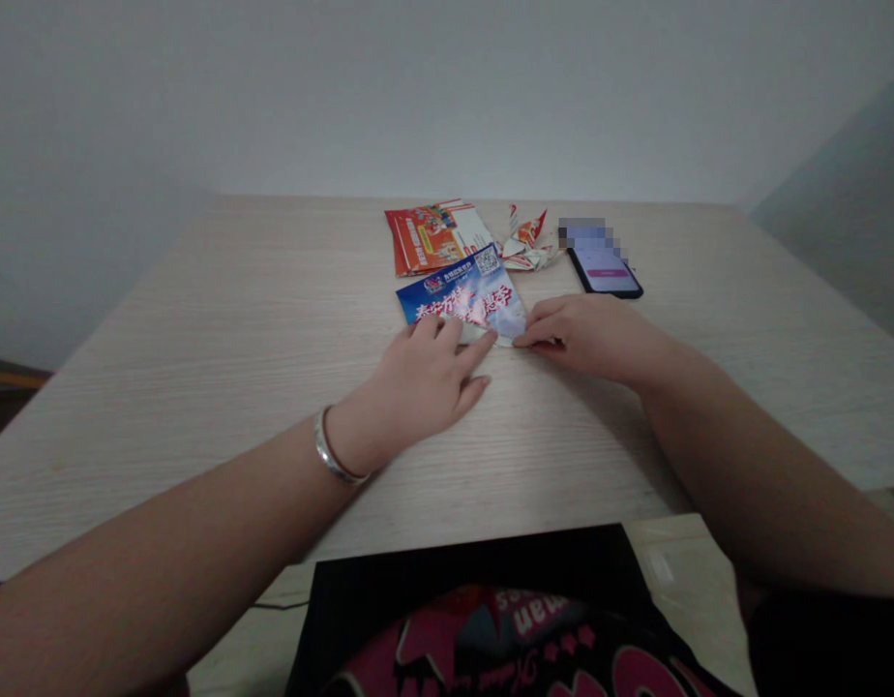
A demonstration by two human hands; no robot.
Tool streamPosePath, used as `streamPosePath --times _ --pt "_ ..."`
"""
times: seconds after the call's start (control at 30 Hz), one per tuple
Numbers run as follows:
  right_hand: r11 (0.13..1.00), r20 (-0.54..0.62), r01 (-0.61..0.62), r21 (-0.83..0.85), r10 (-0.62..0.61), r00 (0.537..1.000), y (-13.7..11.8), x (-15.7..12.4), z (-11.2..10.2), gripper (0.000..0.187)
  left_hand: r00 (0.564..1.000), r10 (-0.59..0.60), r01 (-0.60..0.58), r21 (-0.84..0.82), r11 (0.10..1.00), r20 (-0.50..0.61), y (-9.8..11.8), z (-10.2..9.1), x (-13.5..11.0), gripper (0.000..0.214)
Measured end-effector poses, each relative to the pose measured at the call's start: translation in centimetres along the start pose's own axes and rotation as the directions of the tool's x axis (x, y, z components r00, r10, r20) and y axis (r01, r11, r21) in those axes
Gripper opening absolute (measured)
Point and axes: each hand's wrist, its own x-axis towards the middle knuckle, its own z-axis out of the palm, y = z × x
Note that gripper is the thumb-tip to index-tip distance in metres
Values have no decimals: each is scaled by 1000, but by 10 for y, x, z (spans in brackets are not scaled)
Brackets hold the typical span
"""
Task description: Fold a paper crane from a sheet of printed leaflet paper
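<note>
At the frame's center, a left hand (427, 383) presses a blue printed sheet (467, 294) with fingers spread, while the right hand (590, 334) pinches its lower-right corner.

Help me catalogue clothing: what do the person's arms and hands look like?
The left hand and right hand are gloveless, with no rings visible. A silver bangle circles the left wrist. Both forearms are bare; black fabric shows beside the right one.
</note>
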Motion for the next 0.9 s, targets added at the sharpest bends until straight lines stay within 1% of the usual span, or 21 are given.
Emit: streamPosePath --times 0.13,0.27,0.4,0.5,0.6,0.7,0.77,0.83,0.9 --pt "1000 -4 -26 -17 26 1000 -1 0 1 31 1000 16 -16 11 1000 -21 0 0 0 55" --pt "997 -7 -60 -45 60 998 -1 -1 2 30 1000 -2 2 -3 1000 -14 0 1 0 54" --pt "993 21 -91 -81 93 995 -4 0 1 31 1000 -4 4 -8 1000 -28 -1 4 0 54" --pt "985 34 -138 -101 142 989 -7 1 -1 30 999 -4 3 -20 1000 -48 0 7 0 55" --pt "979 49 -177 -99 183 982 -9 4 -2 30 999 -3 2 -38 999 -44 1 7 -1 57" --pt "979 52 -184 -90 190 980 -8 6 -1 30 999 -16 15 -43 999 -33 4 6 -1 57" --pt "981 57 -175 -86 181 982 -8 6 0 30 998 -18 16 -27 999 -53 5 6 -1 58" --pt "983 61 -160 -85 166 984 -8 6 0 30 996 18 -20 -12 1000 -91 5 8 1 59" --pt "985 52 -144 -95 149 987 -10 5 0 29 990 90 -94 -28 995 -110 3 12 3 61"
